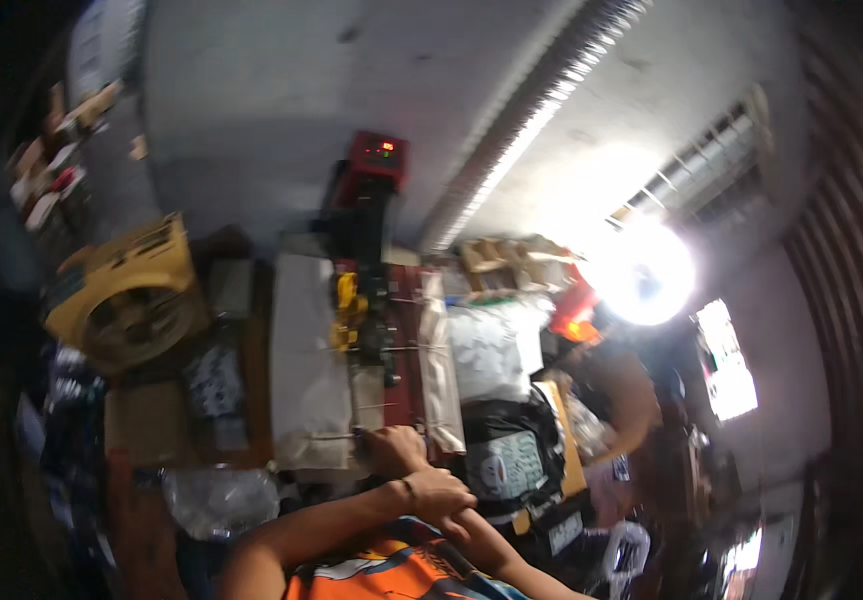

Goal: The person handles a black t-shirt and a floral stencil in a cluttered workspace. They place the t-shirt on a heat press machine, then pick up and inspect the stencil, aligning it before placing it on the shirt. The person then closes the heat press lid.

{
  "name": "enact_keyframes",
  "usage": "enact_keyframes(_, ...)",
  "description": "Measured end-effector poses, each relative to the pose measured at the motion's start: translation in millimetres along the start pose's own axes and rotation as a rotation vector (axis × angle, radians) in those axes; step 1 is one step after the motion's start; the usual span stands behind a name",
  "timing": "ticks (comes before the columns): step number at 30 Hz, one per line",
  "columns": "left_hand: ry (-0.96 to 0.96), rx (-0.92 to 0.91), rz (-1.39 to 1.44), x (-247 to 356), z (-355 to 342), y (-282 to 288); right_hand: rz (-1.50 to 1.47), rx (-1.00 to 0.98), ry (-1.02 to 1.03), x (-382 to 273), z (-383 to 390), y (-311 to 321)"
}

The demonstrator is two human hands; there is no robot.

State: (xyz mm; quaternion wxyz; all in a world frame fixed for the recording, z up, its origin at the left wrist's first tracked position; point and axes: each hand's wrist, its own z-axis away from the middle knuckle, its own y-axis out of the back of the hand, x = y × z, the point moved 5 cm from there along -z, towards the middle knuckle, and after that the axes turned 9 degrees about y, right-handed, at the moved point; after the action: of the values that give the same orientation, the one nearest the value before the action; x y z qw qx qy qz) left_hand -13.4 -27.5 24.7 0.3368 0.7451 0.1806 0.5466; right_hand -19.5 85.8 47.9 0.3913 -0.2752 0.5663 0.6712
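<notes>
My left hand (439, 492) is wrapped around my right wrist, and a dark band shows on the left wrist. Beyond it, my right hand (395, 450) is closed at the near end of a long machine. What that hand holds, if anything, is hidden and blurred. The machine has a red control box (380, 158) with a lit display at its far end. Yellow parts (349, 308) run along its dark middle. A pale flat panel (310, 370) lies to the left of it, and a dark red strip (404, 340) to the right.
A yellow round fan (137, 310) stands at the left, above a brown carton (147, 420). Clear plastic (222, 500) lies near my left arm. White bags (492, 345) and a black bag (507, 455) are at the right. Another person's arm (632, 400) is beyond them, near a bright lamp (647, 272).
</notes>
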Motion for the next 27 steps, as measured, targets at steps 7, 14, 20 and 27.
enact_keyframes(7, 0.059, -0.267, -0.051, -7.0, -16.9, 19.1, 0.613, 0.017, 0.1, 32.2, -111.0, -3.2)
enact_keyframes(14, 0.024, 0.104, -0.263, -10.1, -6.0, 36.5, 0.771, 0.094, -0.049, 44.7, -157.9, 4.1)
enact_keyframes(20, 0.136, 0.499, -0.287, -34.0, 25.3, 62.9, 0.942, 0.093, -0.151, 42.9, -210.4, 3.5)
enact_keyframes(27, 0.152, 0.508, -0.323, -41.2, 35.9, 44.5, 1.051, 0.15, -0.287, 35.9, -189.8, -7.0)
